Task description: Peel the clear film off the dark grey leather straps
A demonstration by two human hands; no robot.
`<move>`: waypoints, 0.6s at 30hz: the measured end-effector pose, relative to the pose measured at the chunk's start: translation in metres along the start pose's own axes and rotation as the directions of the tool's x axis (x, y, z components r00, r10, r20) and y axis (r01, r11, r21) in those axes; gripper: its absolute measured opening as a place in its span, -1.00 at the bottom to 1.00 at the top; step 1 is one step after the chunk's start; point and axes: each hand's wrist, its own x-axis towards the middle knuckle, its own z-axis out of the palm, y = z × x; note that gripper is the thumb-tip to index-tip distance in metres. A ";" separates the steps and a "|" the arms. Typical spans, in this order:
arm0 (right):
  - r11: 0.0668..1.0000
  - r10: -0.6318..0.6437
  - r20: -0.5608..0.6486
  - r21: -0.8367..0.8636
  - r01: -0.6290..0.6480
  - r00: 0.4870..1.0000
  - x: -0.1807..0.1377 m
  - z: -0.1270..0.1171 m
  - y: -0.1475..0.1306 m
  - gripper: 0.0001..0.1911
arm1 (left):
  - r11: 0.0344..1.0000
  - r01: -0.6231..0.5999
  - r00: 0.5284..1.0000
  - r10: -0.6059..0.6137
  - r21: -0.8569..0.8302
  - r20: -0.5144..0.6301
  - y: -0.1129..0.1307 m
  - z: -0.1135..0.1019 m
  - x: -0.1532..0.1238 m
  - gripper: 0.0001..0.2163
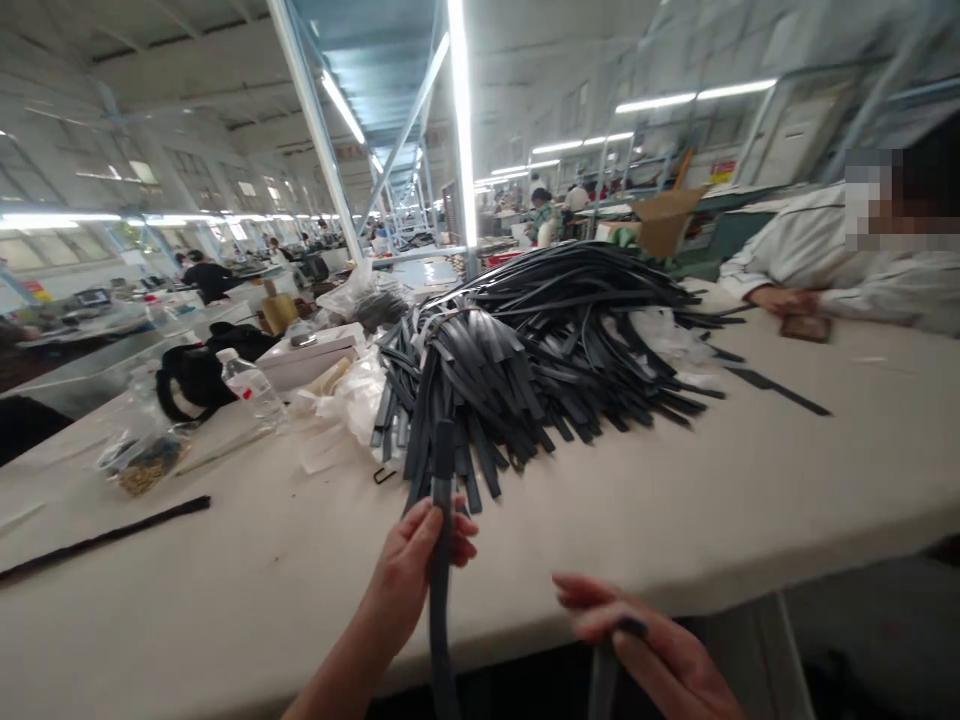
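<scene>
My left hand (420, 555) is closed around a dark grey strap (441, 630), thumb on top. The strap runs down past the table edge, and its upper end lies against a large heap of similar dark straps (495, 370). Lower right, my right hand (649, 645) pinches the end of a dark strap (604, 680) between thumb and fingers, near the table's front edge. Whether both hands hold the same strap cannot be seen, since the lower parts leave the picture.
Left of the heap are a plastic bottle (251, 385), a white box (311, 355), a bag of small brass-coloured parts (146, 460) and a black cord (105, 540). Loose straps (780, 390) lie to the right. Across the table, a person in a white jacket (817, 250) holds a phone-like object (805, 327).
</scene>
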 end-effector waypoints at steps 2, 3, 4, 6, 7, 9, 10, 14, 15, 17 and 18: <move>0.985 -0.062 0.007 0.165 0.060 0.998 0.028 0.004 -0.016 -0.64 | 0.980 0.080 0.972 -0.117 0.182 0.204 -0.015 0.015 -0.015 -0.67; 0.971 -0.092 0.015 0.224 0.086 0.996 0.040 0.007 -0.023 -0.65 | 0.961 0.091 0.943 -0.167 0.260 0.287 -0.020 0.022 -0.020 -0.68; 0.954 -0.107 0.027 0.283 0.095 0.994 0.050 0.010 -0.029 -0.66 | 0.944 0.086 0.914 -0.202 0.320 0.350 -0.024 0.027 -0.024 -0.68; 0.929 -0.110 0.026 0.359 0.093 0.994 0.063 0.018 -0.036 -0.66 | 0.925 0.032 0.887 -0.202 0.380 0.416 -0.029 0.037 -0.027 -0.67; 0.920 -0.099 0.009 0.382 0.088 0.995 0.066 0.022 -0.038 -0.65 | 0.924 -0.006 0.888 -0.172 0.383 0.427 -0.031 0.041 -0.026 -0.68; 0.910 -0.071 -0.045 0.406 0.083 0.996 0.066 0.029 -0.040 -0.65 | 0.926 -0.069 0.901 -0.102 0.371 0.421 -0.037 0.050 -0.023 -0.70; 0.906 -0.062 -0.063 0.416 0.083 0.996 0.065 0.031 -0.041 -0.65 | 0.924 -0.083 0.909 -0.083 0.372 0.409 -0.040 0.054 -0.022 -0.72; 0.895 -0.083 -0.150 0.424 0.140 0.985 0.059 0.021 -0.039 -0.67 | 0.871 -0.092 0.905 -0.129 0.483 0.406 -0.054 0.069 -0.026 -0.70; 0.893 -0.084 -0.202 0.420 0.164 0.976 0.056 0.014 -0.038 -0.67 | 0.849 -0.102 0.886 -0.159 0.518 0.436 -0.057 0.072 -0.030 -0.69; 0.890 -0.054 -0.330 0.412 0.196 0.942 0.047 -0.001 -0.034 -0.68 | 0.814 -0.105 0.832 -0.244 0.572 0.499 -0.058 0.076 -0.040 -0.69; 0.894 -0.037 -0.386 0.399 0.203 0.922 0.039 -0.009 -0.031 -0.68 | 0.803 -0.081 0.801 -0.299 0.590 0.518 -0.058 0.077 -0.046 -0.70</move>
